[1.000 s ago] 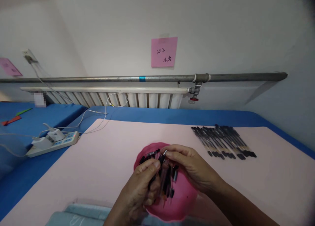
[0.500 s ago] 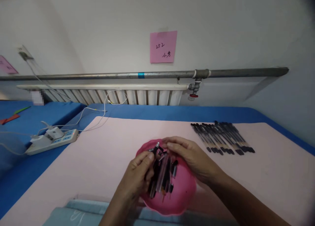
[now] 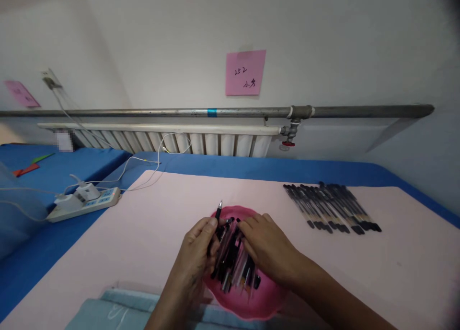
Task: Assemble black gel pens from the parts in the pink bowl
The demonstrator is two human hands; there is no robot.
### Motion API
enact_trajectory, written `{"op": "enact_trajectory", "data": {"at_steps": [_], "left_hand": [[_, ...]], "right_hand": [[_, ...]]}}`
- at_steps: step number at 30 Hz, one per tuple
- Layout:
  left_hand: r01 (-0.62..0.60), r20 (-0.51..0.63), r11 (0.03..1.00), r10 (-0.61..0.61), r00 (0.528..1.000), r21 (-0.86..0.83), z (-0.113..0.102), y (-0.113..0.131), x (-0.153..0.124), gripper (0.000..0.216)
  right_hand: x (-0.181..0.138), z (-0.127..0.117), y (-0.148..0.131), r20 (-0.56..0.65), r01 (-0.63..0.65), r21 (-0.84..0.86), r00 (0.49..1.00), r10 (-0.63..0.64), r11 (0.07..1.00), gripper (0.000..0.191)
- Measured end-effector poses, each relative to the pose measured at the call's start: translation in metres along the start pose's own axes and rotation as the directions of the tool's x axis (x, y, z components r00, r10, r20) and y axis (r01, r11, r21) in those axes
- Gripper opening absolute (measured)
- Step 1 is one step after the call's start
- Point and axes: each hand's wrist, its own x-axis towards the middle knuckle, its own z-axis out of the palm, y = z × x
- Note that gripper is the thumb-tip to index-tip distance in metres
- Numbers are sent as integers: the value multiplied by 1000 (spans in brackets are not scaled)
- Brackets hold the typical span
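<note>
A pink bowl (image 3: 266,303) sits near the front of the pale pink mat (image 3: 151,234), filled with several loose pen parts (image 3: 233,267). My left hand (image 3: 196,253) is closed round a black pen (image 3: 218,209) whose tip points up and away over the bowl's far rim. My right hand (image 3: 268,246) rests palm down on the pile of parts in the bowl, fingers curled among them; what they grip, if anything, is hidden.
A row of several black pens (image 3: 330,207) lies on the mat at the right. A white power strip (image 3: 84,200) with chargers and cables lies on the blue cover at the left. A radiator (image 3: 172,140) and a metal pipe (image 3: 215,112) run along the wall. Light blue cloth (image 3: 108,313) lies at the front edge.
My right hand has let go of the pen's tip and dropped onto the parts in the bowl. My left hand keeps the pen, its tip now bare and pointing up.
</note>
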Motion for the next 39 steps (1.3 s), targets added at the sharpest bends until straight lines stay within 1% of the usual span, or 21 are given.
{"op": "enact_trajectory", "data": {"at_steps": [3, 5, 7, 8, 9, 10, 11, 13, 15, 16, 18, 21, 23, 25, 29, 31, 34, 37, 39], "left_hand": [[-1, 11, 1000, 1, 1000, 5, 1, 1, -1, 38], [4, 10, 1000, -4, 1000, 12, 1, 1, -1, 40], [14, 18, 1000, -14, 1000, 22, 2, 2, -2, 41], [19, 28, 999, -19, 999, 26, 2, 2, -2, 42], [19, 39, 999, -21, 999, 30, 3, 2, -2, 42], [17, 53, 999, -19, 998, 34, 4, 2, -2, 42], [11, 71, 999, -13, 997, 36, 4, 1, -3, 42], [-17, 108, 999, 13, 994, 28, 6, 0, -3, 39], [-37, 149, 999, 34, 988, 14, 7, -1, -4, 37], [-41, 161, 999, 39, 986, 12, 6, -2, -4, 36], [-35, 170, 999, 30, 985, 28, 5, -5, -3, 35], [-11, 197, 996, -7, 980, 87, 0, -10, -1, 33], [-18, 230, 992, -11, 973, 123, -3, -14, 1, 33], [-43, 257, 989, 6, 966, 140, -4, -17, 3, 34], [-84, 277, 979, 29, 960, 188, -3, -16, 4, 34], [-92, 279, 973, 31, 960, 211, -2, -15, 3, 33], [-104, 289, 969, 36, 957, 226, -2, -13, 1, 32], [-98, 281, 971, 33, 959, 219, -1, -12, -1, 31], [-54, 257, 981, 4, 966, 189, 0, -10, -2, 36]], "right_hand": [[-2, 2, -1, -26, -6, -31, 1000, 5, 1000, 21], [-2, 1, -1, -40, -14, -9, 999, 13, 1000, 21], [-1, -3, -1, -55, -24, 108, 998, 30, 994, 19], [-1, -7, -1, -68, -34, 212, 996, 50, 977, 19], [0, -12, 0, -88, -47, 336, 993, 82, 941, 18], [1, -17, 2, -110, -65, 469, 985, 131, 881, 19], [2, -23, 4, -126, -86, 596, 972, 198, 798, 19], [4, -35, 9, -107, -133, 792, 930, 351, 596, 19], [4, -42, 13, -43, -169, 890, 894, 446, 424, 18], [4, -44, 14, -20, -174, 914, 883, 468, 367, 18], [3, -44, 14, 4, -171, 934, 883, 470, 314, 16], [3, -43, 11, 23, -174, 936, 899, 437, 308, 15], [2, -44, 9, 26, -176, 927, 911, 412, 330, 16], [2, -47, 10, 2, -158, 912, 924, 381, 378, 16], [1, -55, 13, -73, -101, 849, 950, 305, 518, 20], [0, -57, 13, -77, -88, 832, 959, 271, 548, 20], [-1, -55, 9, -30, -98, 846, 973, 230, 524, 19], [-1, -46, 1, -6, -117, 874, 968, 251, 472, 22], [-1, -39, -4, 26, -143, 899, 961, 275, 414, 26]]}}
